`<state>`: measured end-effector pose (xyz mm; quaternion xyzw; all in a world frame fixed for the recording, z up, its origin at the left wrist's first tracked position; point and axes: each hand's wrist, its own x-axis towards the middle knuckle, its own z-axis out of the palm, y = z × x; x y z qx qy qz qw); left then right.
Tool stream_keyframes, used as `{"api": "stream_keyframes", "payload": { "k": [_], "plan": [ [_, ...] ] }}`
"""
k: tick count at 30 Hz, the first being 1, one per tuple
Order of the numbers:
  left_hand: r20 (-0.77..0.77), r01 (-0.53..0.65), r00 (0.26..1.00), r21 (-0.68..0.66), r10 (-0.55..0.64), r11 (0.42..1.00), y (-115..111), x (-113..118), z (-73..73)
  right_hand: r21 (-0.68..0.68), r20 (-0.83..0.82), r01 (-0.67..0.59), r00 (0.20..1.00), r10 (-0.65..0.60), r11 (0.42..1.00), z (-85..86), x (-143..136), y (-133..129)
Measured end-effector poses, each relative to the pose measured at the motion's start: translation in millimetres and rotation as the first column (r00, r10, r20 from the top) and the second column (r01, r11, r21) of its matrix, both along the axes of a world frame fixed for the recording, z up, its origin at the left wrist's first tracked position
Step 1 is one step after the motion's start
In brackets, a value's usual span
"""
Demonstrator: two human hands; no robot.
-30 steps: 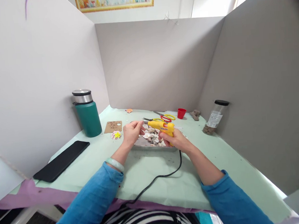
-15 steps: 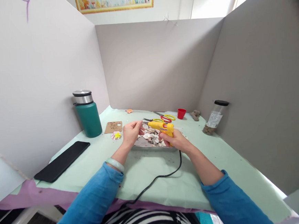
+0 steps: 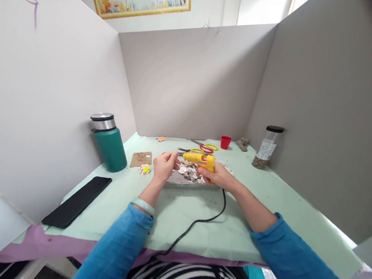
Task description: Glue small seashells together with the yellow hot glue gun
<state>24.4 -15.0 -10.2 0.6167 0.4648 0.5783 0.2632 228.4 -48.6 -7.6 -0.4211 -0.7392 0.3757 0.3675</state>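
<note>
My right hand [image 3: 219,175] is wrapped around the handle of a yellow hot glue gun [image 3: 203,160], its nozzle pointing left. Close to that nozzle, the fingers of my left hand [image 3: 165,167] are pinched together; whatever they hold is too small to make out. Both hands are above a shallow metal tray [image 3: 192,185] with shells and small stones [image 3: 188,170] in it. A black cord [image 3: 195,221] runs from the glue gun toward the table's front edge.
Scissors [image 3: 202,147] lie behind the tray, near a red cup [image 3: 225,142]. A green bottle [image 3: 109,147], a black phone-like slab [image 3: 78,201], a brown card [image 3: 141,159] and a yellow-flowered disc [image 3: 144,169] are left. A clear jar [image 3: 268,146] leans right.
The glue gun has shifted very slightly left, toward my left fingers. My left hand keeps its pinch nearly in place.
</note>
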Motion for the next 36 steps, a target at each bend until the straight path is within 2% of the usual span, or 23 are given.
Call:
{"api": "stream_keyframes", "payload": {
  "k": [14,29,36],
  "plan": [
    [-0.019,-0.024,1.000,0.006,0.024,1.000,-3.2,1.4,3.4,0.003,0.000,0.008,1.000,-0.008,1.000,-1.4,-0.6,0.6],
    [0.127,-0.015,0.992,-0.051,0.021,0.999,1.1,-1.4,3.4,0.019,0.014,0.020,1.000,-0.020,1.000,-2.9,3.5,1.6],
    [0.081,0.004,0.997,-0.046,0.000,0.999,-0.2,-1.0,4.1,0.013,-0.024,0.028,0.999,-0.028,1.000,-2.5,2.3,1.3]
  ]
}}
